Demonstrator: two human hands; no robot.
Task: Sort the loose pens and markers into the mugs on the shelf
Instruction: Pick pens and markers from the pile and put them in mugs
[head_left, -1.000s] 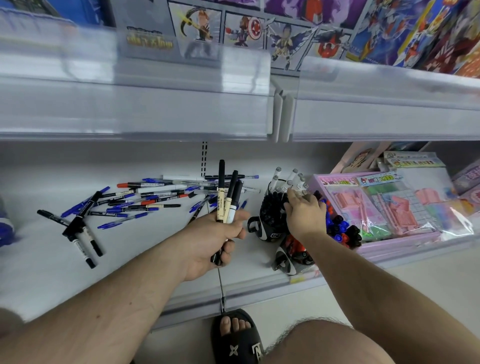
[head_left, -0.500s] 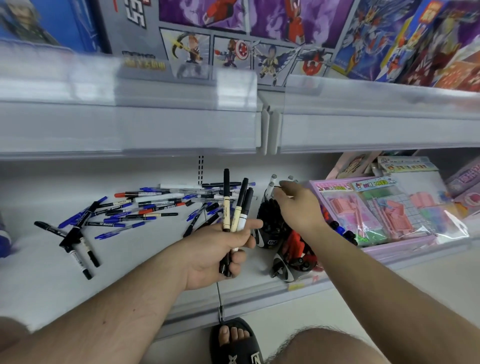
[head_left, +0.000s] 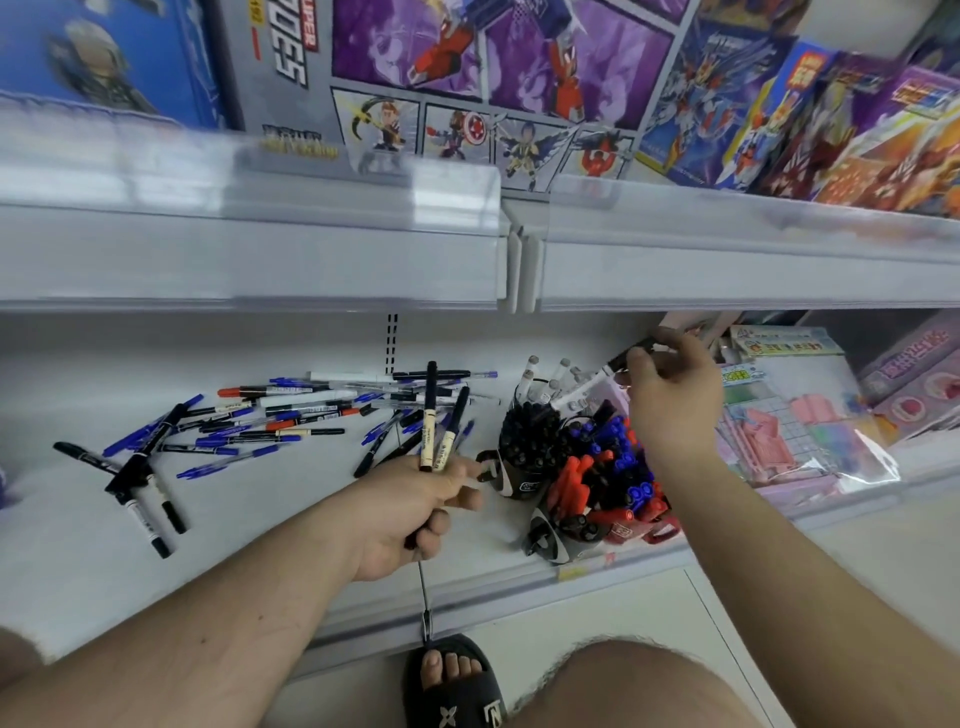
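Clearly the left hand (head_left: 415, 506) grips spare markers (head_left: 439, 426) upright as a ready stock just left of the mugs (head_left: 530, 457), while the right hand (head_left: 670, 395) pinches one marker (head_left: 584, 388) tilted above them, likely to drop it in. Loose pens (head_left: 270, 415) lie farther left.

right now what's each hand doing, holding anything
Left hand: closed round a bunch of markers, tips up.
Right hand: pinching one white marker with a black cap above the mugs.
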